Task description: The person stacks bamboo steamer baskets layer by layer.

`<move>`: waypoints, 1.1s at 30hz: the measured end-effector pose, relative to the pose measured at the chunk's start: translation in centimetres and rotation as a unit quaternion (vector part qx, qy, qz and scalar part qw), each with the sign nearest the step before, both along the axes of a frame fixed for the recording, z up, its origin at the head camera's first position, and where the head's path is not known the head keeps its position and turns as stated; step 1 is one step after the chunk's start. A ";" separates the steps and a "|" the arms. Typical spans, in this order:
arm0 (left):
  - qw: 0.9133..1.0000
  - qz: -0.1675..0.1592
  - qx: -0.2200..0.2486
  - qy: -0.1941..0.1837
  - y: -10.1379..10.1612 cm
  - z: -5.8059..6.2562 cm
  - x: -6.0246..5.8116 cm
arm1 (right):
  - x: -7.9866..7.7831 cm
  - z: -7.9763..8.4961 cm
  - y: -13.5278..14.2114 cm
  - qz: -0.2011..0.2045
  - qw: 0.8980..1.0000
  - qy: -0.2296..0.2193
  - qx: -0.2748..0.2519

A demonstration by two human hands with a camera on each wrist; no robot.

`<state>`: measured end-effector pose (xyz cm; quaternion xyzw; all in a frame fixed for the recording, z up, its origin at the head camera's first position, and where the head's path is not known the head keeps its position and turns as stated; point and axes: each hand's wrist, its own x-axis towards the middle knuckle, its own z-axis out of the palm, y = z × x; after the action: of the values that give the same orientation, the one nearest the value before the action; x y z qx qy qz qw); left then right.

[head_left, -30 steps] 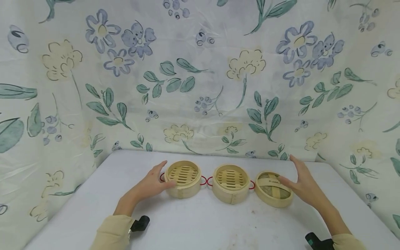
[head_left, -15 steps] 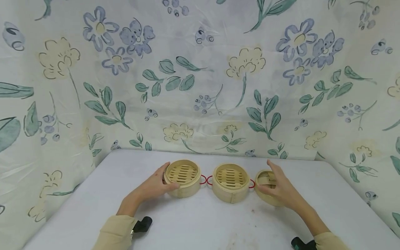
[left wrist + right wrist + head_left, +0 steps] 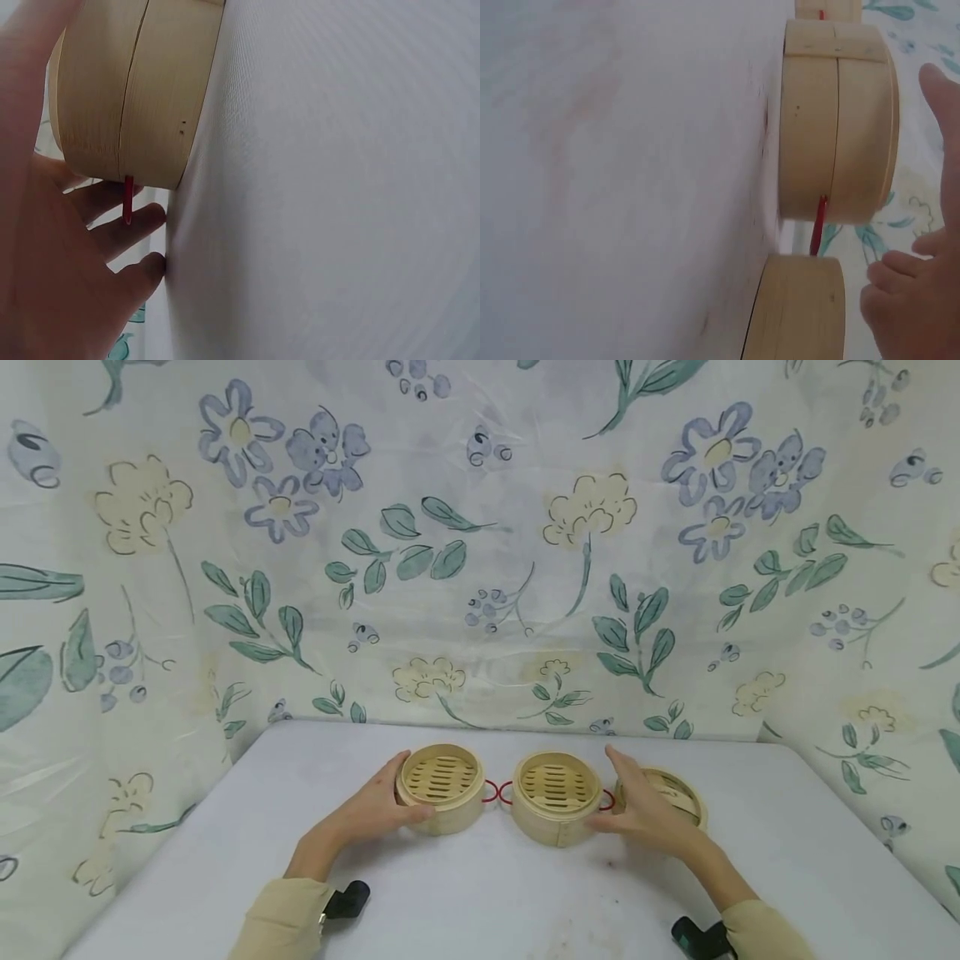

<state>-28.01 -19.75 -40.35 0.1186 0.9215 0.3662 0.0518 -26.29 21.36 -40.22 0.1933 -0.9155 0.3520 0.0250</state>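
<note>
My left hand (image 3: 375, 806) grips a round bamboo steamer basket (image 3: 450, 817) at its left side, thumb in front and fingers behind. In the left wrist view the fingers (image 3: 127, 232) curl beside its red handle (image 3: 128, 199). To the right stands a second bamboo steamer basket (image 3: 557, 827) with slatted inside and red handles. Beside its right edge my right hand (image 3: 648, 814) spreads thumb and fingers; contact cannot be told. In the right wrist view the right hand (image 3: 922, 292) appears apart from that basket. Partly behind the hand lies the woven bamboo lid (image 3: 686, 793).
All three pieces stand in a row on a white table (image 3: 480, 893) with small brown stains. A floral curtain (image 3: 480, 568) closes off the back and sides. Black wrist cameras sit on both forearms.
My right hand has moved left, from the lid's right side across it to the second basket. My left hand has closed in round the left basket. The baskets stay about where they were.
</note>
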 end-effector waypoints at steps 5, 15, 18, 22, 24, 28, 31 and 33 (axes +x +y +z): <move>1.000 -0.009 0.007 0.015 0.0 -0.3 0.0 | -0.4 -0.1 -1.1 0.017 0.999 -0.024 0.014; 1.000 -0.014 0.012 0.019 -0.2 -0.3 0.0 | -0.7 -0.4 -1.5 0.031 0.998 -0.055 0.008; 1.000 -0.017 0.017 0.017 -0.1 -0.3 0.0 | -1.0 -0.4 -1.6 0.032 0.997 -0.064 0.012; 0.999 -0.020 0.023 0.017 -0.2 -0.2 0.0 | -1.5 -0.7 -1.9 0.032 0.996 -0.079 0.010; 0.999 -0.021 0.025 0.017 -0.1 -0.3 0.0 | -1.6 -0.9 -1.9 0.031 0.996 -0.080 0.011; 0.999 -0.021 0.028 0.016 -0.1 -0.5 0.0 | -1.6 -1.1 -2.1 0.020 0.996 -0.081 0.023; 0.999 -0.019 0.030 0.016 -0.2 -0.7 -0.1 | -1.6 -1.1 -2.2 0.013 0.997 -0.075 0.028; 0.999 -0.019 0.032 0.017 -0.2 -0.7 -0.1 | -1.7 -1.2 -2.2 0.014 0.997 -0.066 0.027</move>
<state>-28.12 -19.98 -41.07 0.1438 0.9079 0.3919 0.0391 -27.99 19.15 -41.42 0.1829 -0.9215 0.3395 -0.0460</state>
